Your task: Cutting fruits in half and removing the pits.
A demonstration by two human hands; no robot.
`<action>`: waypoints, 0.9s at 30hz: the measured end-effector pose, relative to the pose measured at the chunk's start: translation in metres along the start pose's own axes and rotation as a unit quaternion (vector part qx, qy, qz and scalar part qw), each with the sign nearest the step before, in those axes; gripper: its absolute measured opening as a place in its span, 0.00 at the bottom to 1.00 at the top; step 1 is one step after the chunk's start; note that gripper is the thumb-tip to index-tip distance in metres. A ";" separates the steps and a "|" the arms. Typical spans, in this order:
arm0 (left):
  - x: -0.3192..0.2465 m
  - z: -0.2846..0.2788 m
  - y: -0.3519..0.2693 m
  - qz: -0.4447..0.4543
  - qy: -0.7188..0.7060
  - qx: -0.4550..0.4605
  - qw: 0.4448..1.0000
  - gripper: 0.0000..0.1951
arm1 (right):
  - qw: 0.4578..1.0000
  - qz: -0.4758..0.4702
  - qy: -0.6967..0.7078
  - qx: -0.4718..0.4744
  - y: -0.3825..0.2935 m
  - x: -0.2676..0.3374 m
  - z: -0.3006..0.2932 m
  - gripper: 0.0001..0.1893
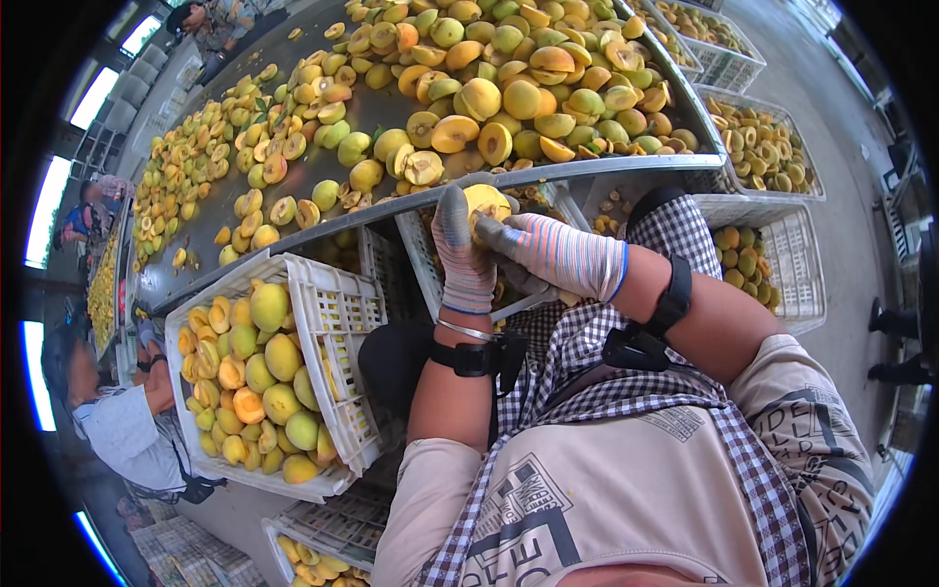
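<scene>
Both hands wear striped knit gloves with grey-coated fingers and meet just below the table's front edge. My left hand [463, 246] holds a cut yellow peach [486, 203], its fingers wrapped around the far side. Against the near side of that fruit presses the thumb of my right hand [561, 246], whose other fingers curl underneath and are partly hidden. Whether a small tool sits in the right palm cannot be made out. Right behind the hands is the metal rim of a sorting table [601, 170], heaped with whole and halved peaches [521, 99].
A white plastic crate [334, 359] of peaches stands tilted at my left. More crates [796, 249] line the right side, and another crate [418, 257] sits under the table. Close by on the left a co-worker [132, 440] works; another person [213, 29] is across the table.
</scene>
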State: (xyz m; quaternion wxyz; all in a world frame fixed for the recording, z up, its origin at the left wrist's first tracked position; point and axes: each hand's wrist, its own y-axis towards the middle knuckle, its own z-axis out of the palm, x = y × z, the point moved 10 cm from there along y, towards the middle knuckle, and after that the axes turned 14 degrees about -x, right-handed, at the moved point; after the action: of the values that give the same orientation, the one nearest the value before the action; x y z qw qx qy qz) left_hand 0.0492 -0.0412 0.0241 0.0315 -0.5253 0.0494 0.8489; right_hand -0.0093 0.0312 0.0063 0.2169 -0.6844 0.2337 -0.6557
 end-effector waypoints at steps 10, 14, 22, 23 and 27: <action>0.019 -0.021 0.004 -0.039 0.080 -0.040 0.995 0.24 | 0.768 -0.282 -0.551 -0.164 -0.015 0.058 -0.025 0.17; 0.023 -0.053 0.021 -0.055 0.068 -0.132 0.987 0.27 | 0.716 -0.288 -0.617 -0.156 -0.013 0.052 -0.042 0.13; 0.015 -0.026 0.006 -0.040 0.036 -0.201 0.978 0.27 | 0.772 -0.185 -0.597 -0.116 0.022 -0.029 -0.045 0.19; 0.017 0.002 0.004 -0.051 0.059 -0.147 0.986 0.28 | 0.788 -0.176 -0.581 -0.107 0.022 -0.040 -0.044 0.19; 0.004 0.165 -0.048 0.014 0.075 0.214 0.974 0.45 | 0.809 -0.412 -0.402 -0.116 0.059 -0.089 -0.042 0.14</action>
State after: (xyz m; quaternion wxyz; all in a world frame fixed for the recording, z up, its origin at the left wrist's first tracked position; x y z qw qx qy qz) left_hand -0.0939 0.0260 0.0905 0.1271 -0.5677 0.2396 0.7773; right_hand -0.0560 0.0386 -0.0984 -0.0800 -0.9393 -0.1035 -0.3173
